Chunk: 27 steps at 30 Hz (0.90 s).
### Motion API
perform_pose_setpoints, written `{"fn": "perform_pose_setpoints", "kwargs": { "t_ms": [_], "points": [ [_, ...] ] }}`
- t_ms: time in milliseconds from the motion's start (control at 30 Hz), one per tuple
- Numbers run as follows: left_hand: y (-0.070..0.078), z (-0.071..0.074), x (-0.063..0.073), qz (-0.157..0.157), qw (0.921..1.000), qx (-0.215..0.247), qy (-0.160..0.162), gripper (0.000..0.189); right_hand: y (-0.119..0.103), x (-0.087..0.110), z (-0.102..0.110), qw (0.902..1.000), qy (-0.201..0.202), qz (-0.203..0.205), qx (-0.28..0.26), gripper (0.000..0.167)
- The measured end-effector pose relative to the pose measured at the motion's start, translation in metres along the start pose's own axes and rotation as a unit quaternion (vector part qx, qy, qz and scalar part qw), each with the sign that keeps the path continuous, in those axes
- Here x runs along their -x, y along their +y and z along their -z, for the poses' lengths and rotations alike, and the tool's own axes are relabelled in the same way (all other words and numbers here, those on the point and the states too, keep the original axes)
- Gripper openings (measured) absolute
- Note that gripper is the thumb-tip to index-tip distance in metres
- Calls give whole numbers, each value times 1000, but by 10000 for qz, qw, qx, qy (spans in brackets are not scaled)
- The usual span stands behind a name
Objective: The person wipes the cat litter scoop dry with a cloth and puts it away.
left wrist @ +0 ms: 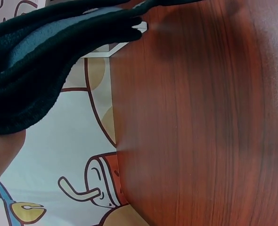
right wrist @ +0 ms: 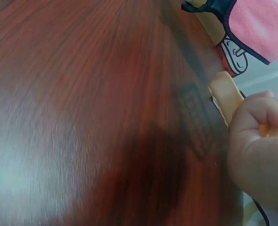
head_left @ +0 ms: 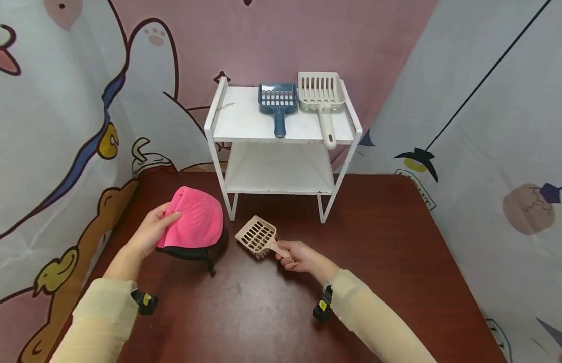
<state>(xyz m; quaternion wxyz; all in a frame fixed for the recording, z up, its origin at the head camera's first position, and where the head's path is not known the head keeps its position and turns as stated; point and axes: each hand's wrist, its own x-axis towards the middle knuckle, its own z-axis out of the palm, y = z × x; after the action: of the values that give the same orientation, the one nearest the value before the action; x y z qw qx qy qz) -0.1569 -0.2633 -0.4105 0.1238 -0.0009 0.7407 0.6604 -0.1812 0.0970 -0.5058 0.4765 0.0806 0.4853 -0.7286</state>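
In the head view my left hand grips a folded pink cloth with black edging, thumb across its front. A short black loop hangs from the lower edge. The left wrist view shows the cloth's dark edging in layered folds, with only a bit of my hand below. My right hand holds a small beige slotted litter scoop by its handle, the head tilted over the table and pointing toward the cloth. In the right wrist view my fingers curl round the handle, and part of the scoop extends past them.
A white two-tier rack stands at the back of the brown table. On its top shelf lie a blue litter scoop and a larger off-white litter scoop, handles facing me. Cartoon-printed fabric surrounds the table.
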Motion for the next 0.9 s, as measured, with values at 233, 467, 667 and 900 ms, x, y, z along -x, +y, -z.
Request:
{"fn": "perform_pose_setpoints", "kwargs": {
  "t_ms": [233,467,667,900],
  "points": [
    [2,-5,-2,66,10000,-72,-10,8,-11,20,11,9976,-426,-41,538,24],
    [6,-12,-5,25,9993,-368,-50,21,-23,37,13,9931,-314,-68,1125,24],
    [12,-25,-9,90,9978,-627,-192,44,-29,47,13,9913,-288,-184,1275,24],
    [12,-47,-22,69,9957,-766,-523,47,-33,54,12,9899,-288,-235,1367,23]
  ]
}}
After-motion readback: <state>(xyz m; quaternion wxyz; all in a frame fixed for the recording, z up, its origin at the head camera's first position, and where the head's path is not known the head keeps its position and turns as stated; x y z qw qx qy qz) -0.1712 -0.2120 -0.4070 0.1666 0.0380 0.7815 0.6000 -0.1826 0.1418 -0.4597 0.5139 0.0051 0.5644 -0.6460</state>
